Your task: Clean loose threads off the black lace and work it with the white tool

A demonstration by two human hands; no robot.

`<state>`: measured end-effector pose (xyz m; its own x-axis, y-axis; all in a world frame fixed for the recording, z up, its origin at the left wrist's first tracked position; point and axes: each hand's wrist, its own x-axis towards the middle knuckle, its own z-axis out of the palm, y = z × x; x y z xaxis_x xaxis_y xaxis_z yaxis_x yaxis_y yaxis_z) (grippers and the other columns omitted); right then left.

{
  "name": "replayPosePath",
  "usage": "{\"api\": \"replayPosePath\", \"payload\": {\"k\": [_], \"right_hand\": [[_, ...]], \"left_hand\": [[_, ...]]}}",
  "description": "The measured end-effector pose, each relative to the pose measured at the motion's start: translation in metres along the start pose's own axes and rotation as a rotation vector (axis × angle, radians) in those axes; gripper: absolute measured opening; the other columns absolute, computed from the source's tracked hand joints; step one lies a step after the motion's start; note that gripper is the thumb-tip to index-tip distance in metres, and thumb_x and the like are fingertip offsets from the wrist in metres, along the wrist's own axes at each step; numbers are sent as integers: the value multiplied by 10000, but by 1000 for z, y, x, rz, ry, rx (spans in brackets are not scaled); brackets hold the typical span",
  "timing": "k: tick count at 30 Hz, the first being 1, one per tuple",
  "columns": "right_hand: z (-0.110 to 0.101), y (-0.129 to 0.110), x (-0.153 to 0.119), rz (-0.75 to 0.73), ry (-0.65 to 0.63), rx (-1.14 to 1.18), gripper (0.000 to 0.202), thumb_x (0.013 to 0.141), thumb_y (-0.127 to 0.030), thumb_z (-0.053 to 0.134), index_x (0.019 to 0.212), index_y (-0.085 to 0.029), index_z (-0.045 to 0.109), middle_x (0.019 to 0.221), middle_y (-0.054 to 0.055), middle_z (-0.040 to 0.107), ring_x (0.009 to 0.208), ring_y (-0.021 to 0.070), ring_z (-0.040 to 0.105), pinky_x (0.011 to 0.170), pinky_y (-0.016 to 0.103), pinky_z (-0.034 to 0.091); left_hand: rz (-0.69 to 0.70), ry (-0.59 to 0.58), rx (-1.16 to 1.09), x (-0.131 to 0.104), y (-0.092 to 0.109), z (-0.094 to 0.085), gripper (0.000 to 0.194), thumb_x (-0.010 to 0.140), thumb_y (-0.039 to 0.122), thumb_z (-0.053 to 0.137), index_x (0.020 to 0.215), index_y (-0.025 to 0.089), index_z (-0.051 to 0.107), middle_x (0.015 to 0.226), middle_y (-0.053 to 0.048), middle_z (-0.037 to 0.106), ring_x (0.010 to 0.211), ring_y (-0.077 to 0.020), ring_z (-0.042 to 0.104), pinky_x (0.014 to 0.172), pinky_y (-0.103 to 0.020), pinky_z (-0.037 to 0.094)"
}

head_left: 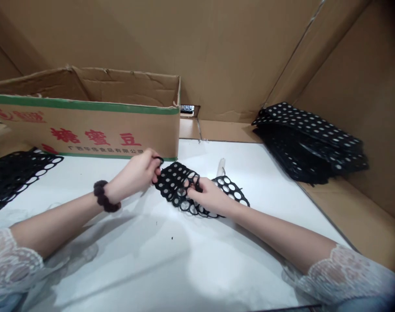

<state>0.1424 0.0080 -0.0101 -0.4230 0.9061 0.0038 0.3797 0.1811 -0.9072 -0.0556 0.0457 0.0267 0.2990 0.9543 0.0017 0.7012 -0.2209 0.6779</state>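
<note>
A black sheet with rows of round holes (177, 177) lies on the white tabletop, its part beside my right hand folded or bunched. My right hand (210, 196) is closed on this sheet, thumb and fingers pinching its holed edge. Just left of the sheet, my left hand (144, 169) is closed with a small black ring-like piece (159, 160) showing at its fingertips. Whether that piece still joins the sheet I cannot tell. A dark beaded band (106, 197) circles my left wrist.
An open cardboard box (119, 125) with red characters stands at the back left. More black holed sheets (18, 173) lie at the left, and a stack of them (311, 143) rests at the right against cardboard walls. A whitish strip (221, 167) lies behind my right hand.
</note>
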Motion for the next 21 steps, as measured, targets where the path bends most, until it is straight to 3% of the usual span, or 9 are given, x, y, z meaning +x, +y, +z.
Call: {"api": "replayPosePath", "payload": {"k": [2, 3, 7, 9, 16, 21], "right_hand": [[0, -2, -1, -18, -7, -11, 71, 762, -220, 429, 780, -170, 475, 660, -24, 424, 615, 96, 393, 619, 241, 368], [-1, -4, -1, -34, -24, -10, 82, 764, -243, 453, 795, -171, 477, 676, -21, 433, 626, 98, 402, 630, 246, 375], [-3, -9, -2, -115, -131, 36, 228, 674, -276, 617, 818, -177, 470, 760, -14, 474, 698, 109, 445, 676, 254, 395], [-2, -9, -2, -117, -139, 64, 226, 659, -231, 623, 802, -177, 457, 753, -18, 472, 701, 108, 454, 669, 248, 399], [5, -2, -1, -71, -78, 110, 151, 692, -153, 535, 802, -173, 435, 718, -27, 450, 659, 96, 453, 650, 248, 411], [6, -4, -3, -39, -110, 154, 162, 703, -137, 511, 785, -186, 381, 723, -25, 438, 678, 105, 501, 655, 259, 432]], "left_hand": [[35, 68, 98, -3, -2, -4, 202, 836, 370, 324, 855, 187, 407, 653, 6, 557, 533, -122, 528, 530, -243, 389], [59, 39, 139, -6, -3, -4, 200, 834, 374, 333, 846, 189, 407, 654, 6, 559, 546, -126, 523, 535, -243, 383], [135, -251, 192, -23, 2, 6, 172, 817, 369, 366, 791, 202, 397, 643, 18, 542, 558, -127, 486, 519, -229, 348], [156, -335, 200, -30, 6, 13, 167, 816, 362, 362, 765, 204, 377, 622, 23, 519, 537, -124, 460, 504, -227, 325], [176, -368, 222, -35, 7, 26, 205, 768, 393, 437, 771, 201, 365, 614, 20, 483, 508, -121, 418, 464, -227, 287], [228, -320, 299, -29, 4, 25, 134, 827, 312, 317, 761, 201, 351, 642, 2, 513, 533, -131, 448, 506, -246, 329]]}}
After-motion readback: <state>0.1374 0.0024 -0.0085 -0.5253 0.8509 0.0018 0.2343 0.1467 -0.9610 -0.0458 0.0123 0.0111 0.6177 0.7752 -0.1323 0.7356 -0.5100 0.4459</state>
